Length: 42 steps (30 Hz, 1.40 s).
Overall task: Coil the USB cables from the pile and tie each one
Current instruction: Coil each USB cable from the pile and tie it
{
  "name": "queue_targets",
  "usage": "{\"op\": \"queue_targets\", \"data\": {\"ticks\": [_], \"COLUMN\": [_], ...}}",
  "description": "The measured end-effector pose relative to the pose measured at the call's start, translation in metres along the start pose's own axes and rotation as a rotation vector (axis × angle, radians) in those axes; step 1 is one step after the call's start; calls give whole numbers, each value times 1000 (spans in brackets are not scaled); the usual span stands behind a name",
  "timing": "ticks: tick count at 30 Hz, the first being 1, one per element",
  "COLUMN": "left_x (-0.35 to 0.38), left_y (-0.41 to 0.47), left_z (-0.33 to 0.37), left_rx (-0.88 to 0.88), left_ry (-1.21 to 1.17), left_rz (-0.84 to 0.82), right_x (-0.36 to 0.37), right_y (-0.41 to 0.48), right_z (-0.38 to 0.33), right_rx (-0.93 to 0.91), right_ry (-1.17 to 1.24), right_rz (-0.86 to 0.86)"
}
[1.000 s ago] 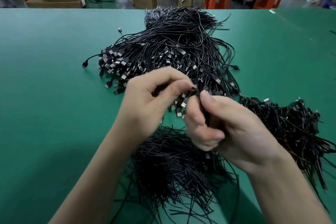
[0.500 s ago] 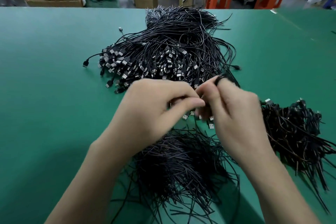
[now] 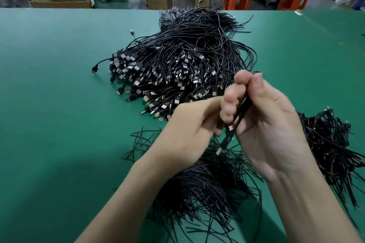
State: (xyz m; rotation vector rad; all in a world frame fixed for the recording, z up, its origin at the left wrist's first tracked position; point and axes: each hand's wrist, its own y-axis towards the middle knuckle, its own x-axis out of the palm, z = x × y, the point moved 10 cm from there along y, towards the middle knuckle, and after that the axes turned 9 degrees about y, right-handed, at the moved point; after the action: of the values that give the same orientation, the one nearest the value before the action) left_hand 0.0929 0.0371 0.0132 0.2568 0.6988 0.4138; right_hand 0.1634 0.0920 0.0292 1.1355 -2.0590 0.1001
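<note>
**Black cable [image 3: 240,113] mid-bundle, both hands on it**

Cable's up off the table, folded into a skinny bundle that runs on a slant between the two hands, with plug ends poking out the bottom. Right hand [image 3: 270,124] is wrapped round the upper part, thumb and fingers clamped, I'd guess so the loops can't spring apart. Left hand [image 3: 189,132] is tucked right up against it, fingers curled onto the lower part. Whether a tie's already going on I can't tell, since those fingertips are hidden and it's all a bit blurry.

Under the wrists there's a heap of short black ties [image 3: 203,189], handy for either hand to grab one. The pile [image 3: 177,65] sits just beyond the hands, plugs mostly facing near-left, so easy pickings. What look like done bundles [image 3: 331,144] are off to the right, out of the way. All on a green table [image 3: 59,104].
</note>
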Motion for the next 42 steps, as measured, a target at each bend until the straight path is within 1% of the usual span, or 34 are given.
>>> {"op": "queue_targets", "data": {"ticks": [3, 5, 7, 9, 10, 11, 12, 13, 14, 15, 16, 17, 20, 21, 22, 24, 26, 30, 32, 35, 38, 40, 42], "left_x": [6, 9, 10, 10, 9, 6, 0, -10, -22, -37, -51, -64, -92, -96, -98, -94, -79, -51, -42, -33, -33, -38, -48], "left_y": [1, 0, -2, -4, -4, -3, -2, -1, 0, 0, 0, -1, -4, -4, -5, -4, -2, -3, -4, -2, -1, -1, -1], "left_z": [3, 5, 7, 13, 17, 21, 25, 27, 28, 29, 27, 22, -1, -7, -11, -14, -13, -2, 6, 20, 29, 28, 25], "left_rx": [-19, -41, -44, -12, 12, 40, 71, 96, 111, 121, 121, 109, -7, -32, -45, -43, -23, 94, 142, 215, 256, 243, 208], "left_ry": [148, 116, 108, 167, 205, 256, 315, 376, 427, 458, 456, 407, 112, 55, 25, -1, -6, 114, 108, 120, 136, 111, 73], "left_rz": [-56, -118, -168, -209, -224, -225, -204, -162, -103, -36, 28, 89, 229, 259, 269, 218, 97, -125, -164, -106, -5, 47, 102], "right_x": [2, 9, 9, 2, -1, -2, -2, -4, -10, -18, -25, -30, -30, -28, -26, -22, -22, -28, -29, -29, -25, -20, -8], "right_y": [-4, -10, -12, -12, -13, -14, -13, -10, -6, -2, 0, 1, -3, -4, -5, -5, -4, -5, -7, -10, -11, -9, -6], "right_z": [-18, -28, -32, -37, -40, -42, -41, -35, -26, -16, -6, 1, 19, 24, 27, 33, 32, 32, 33, 31, 33, 35, 31], "right_rx": [-203, -353, -410, -427, -448, -469, -465, -409, -300, -169, -50, 44, 209, 243, 269, 291, 260, 223, 232, 223, 216, 221, 189], "right_ry": [-417, -638, -701, -745, -830, -966, -1132, -1294, -1416, -1469, -1454, -1375, -972, -853, -761, -653, -589, -527, -516, -534, -509, -498, -558], "right_rz": [38, 33, 57, 110, 140, 158, 160, 148, 125, 95, 71, 53, -6, -19, -29, -29, 33, 199, 248, 291, 270, 211, 52]}}
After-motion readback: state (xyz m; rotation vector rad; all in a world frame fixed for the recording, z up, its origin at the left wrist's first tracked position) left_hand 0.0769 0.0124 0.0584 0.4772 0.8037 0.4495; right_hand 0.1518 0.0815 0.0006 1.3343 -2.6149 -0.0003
